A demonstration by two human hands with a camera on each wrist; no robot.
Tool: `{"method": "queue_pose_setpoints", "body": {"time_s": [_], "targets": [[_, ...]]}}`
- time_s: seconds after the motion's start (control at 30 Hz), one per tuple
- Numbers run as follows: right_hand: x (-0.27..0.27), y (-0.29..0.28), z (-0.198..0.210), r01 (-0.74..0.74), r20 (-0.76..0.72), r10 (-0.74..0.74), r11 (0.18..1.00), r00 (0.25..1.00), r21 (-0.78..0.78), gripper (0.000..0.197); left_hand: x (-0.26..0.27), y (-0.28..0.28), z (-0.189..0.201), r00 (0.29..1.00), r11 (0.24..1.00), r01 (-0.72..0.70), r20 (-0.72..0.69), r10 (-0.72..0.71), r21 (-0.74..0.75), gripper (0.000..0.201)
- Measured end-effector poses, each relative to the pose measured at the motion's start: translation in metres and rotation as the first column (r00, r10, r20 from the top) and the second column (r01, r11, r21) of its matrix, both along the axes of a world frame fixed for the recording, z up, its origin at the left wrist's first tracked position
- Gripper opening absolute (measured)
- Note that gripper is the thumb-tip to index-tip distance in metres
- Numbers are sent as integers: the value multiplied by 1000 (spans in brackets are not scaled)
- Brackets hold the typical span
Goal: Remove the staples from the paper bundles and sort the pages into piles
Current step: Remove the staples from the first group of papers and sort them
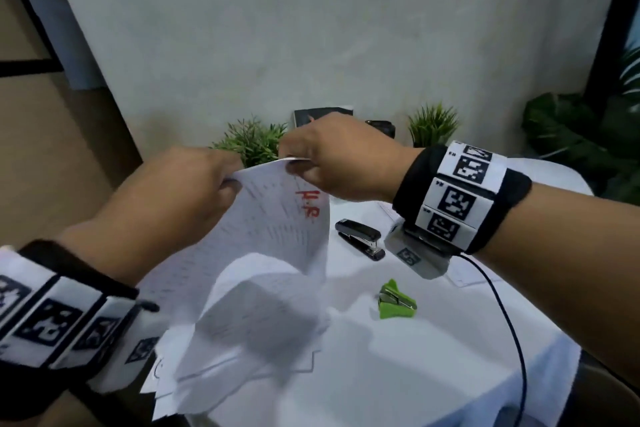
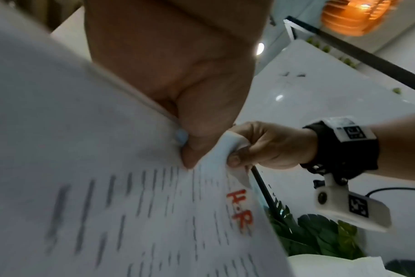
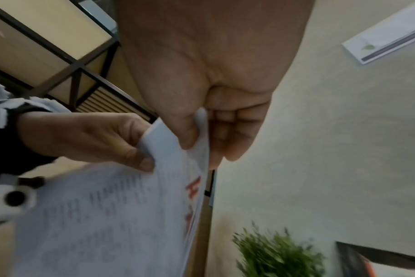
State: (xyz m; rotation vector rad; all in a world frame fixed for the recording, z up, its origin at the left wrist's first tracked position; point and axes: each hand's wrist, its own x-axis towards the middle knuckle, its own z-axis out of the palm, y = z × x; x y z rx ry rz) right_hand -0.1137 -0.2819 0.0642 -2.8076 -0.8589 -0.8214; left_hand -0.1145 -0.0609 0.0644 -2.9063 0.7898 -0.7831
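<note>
A paper bundle [image 1: 273,239] of printed white pages with a red "H-R" mark hangs in the air above the table. My left hand [image 1: 194,184] pinches its top edge between thumb and fingers. My right hand [image 1: 329,156] pinches the top corner right beside it. The same bundle [image 2: 135,215] fills the left wrist view, with the right hand [image 2: 261,148] curled round a folded corner. In the right wrist view the bundle [image 3: 121,215] hangs below my thumb and fingers. A green staple remover [image 1: 396,300] lies on the white tablecloth [image 1: 433,357], apart from both hands.
A black stapler [image 1: 360,239] lies behind the staple remover. More loose pages [image 1: 235,374] lie under the bundle at the table's near left. Two small potted plants [image 1: 252,140] stand at the back by the wall. A black cable [image 1: 509,322] trails from my right wrist.
</note>
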Motion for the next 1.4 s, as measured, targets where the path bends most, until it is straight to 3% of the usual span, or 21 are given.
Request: {"method": "queue_pose_setpoints", "body": {"time_s": [0.03,0.1,0.17,0.27,0.33,0.4,0.47,0.67,0.77,0.83,0.93,1.03,1.07,1.1,1.13,1.2,1.27,1.4], "targets": [[5,-8,-2,0,-22,1,999,1000,48,12,3,7,-4,999,998,33,13,-33,-48,15],[19,-31,-11,135,-116,-123,985,986,111,5,13,30,-11,999,985,44,22,-41,-169,20],[38,-57,-33,363,-258,-342,931,904,40,30,21,51,-11,999,923,16,-37,-33,-384,28],[61,-77,-85,539,-480,-548,824,685,-171,52,13,67,-12,978,677,-14,-151,-143,-735,18],[74,-74,-118,537,-599,-547,815,585,-221,66,6,69,-18,928,497,-104,-264,-262,-861,11],[81,-67,-138,508,-663,-519,828,539,-236,62,4,68,-25,915,372,-162,-280,-291,-914,9],[85,-65,-149,475,-677,-501,844,539,-247,45,4,65,-29,935,300,-173,-253,-250,-938,12],[91,-84,-144,482,-688,-455,859,565,-172,26,1,58,-36,943,229,-170,-226,-245,-959,12],[84,-100,-126,554,-735,-341,830,586,57,20,-2,57,-42,955,252,-144,-201,-219,-957,12],[73,-107,-104,584,-738,-91,679,668,445,22,-8,55,-44,969,311,-113,-174,-174,-944,13],[60,-111,-60,442,-489,335,210,805,872,29,-19,47,-42,984,424,-71,-132,-117,-903,13],[46,-95,-15,239,-106,387,-314,916,919,20,-28,35,-38,991,491,-21,-84,-107,-871,7],[41,-86,-2,155,2,343,-428,939,890,22,-30,31,-38,992,504,-1,-65,-110,-864,6],[33,-75,11,65,91,289,-487,953,871,26,-32,28,-38,992,519,17,-50,-116,-855,6],[24,-63,21,-22,158,233,-498,959,867,30,-35,25,-39,992,529,32,-39,-122,-848,6],[5,-37,34,-177,253,129,-425,959,888,32,-41,19,-39,992,543,53,-20,-128,-838,4],[-8,-16,36,-273,300,46,-299,953,914,29,-47,14,-39,991,559,73,-1,-131,-826,12],[-10,7,23,-276,276,11,-5,961,961,25,-52,12,-39,984,551,110,10,-180,-827,25]]}}
